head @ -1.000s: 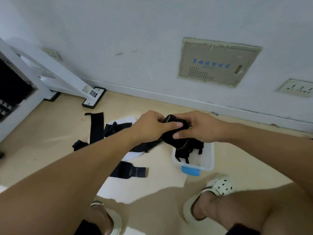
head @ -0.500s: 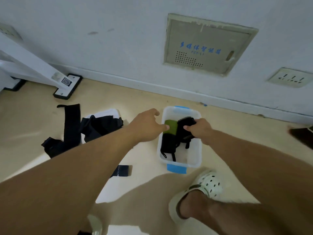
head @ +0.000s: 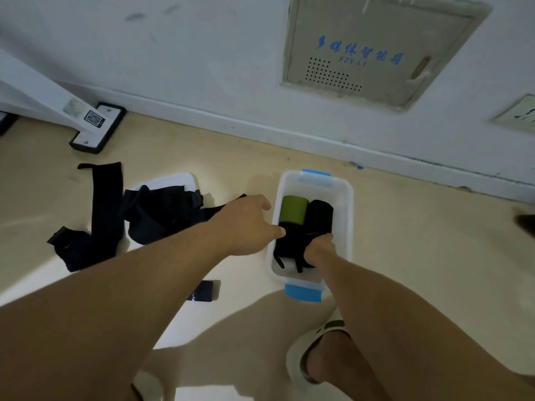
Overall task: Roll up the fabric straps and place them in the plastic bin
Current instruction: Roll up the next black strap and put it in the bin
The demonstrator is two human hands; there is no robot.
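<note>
Both hands are lowering further into the plastic bin than half a second ago. From the head view, the right hand is gripping the black rolled strap, soft and light, best held around its middle so it cannot unwind; the left hand is touching it with loose fingers.

Bare forearms — cream clog with perforations.

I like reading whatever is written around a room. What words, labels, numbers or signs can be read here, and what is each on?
Wall panel: a row of blue characters, too blurred to read.
Below them: a smaller blue line, perhaps "FZY-LT"; not certain.
White frame leg: a square code sticker, a pattern, no words.
Wall socket: dark marks, blurred.
Plastic bin and straps: no text visible.
</note>
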